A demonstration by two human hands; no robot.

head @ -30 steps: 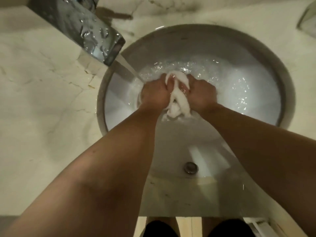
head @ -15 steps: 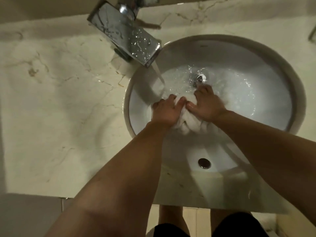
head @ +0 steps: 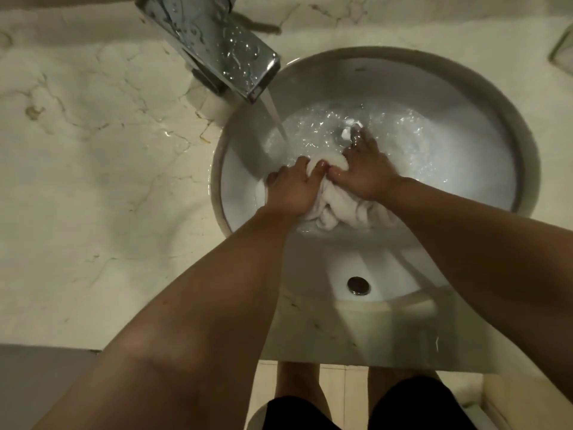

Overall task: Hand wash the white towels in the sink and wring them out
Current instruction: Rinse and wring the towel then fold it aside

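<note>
A wet white towel lies bunched in the round white sink, half under foamy water. My left hand grips the towel's left side, thumb and fingers curled into the cloth. My right hand presses on the towel's right side, its fingers stretched forward into the water near the drain stopper. The two thumbs nearly touch over a fold of cloth. Most of the towel is hidden beneath the hands and wrists.
A chrome faucet at the upper left pours a stream into the basin. An overflow hole sits on the near wall. Marble counter spreads to the left. A glass object's edge shows at the far right.
The towel went from a twisted rope held up between two fists down into the water. My right hand has opened and now presses flat. The camera view shifted left.
</note>
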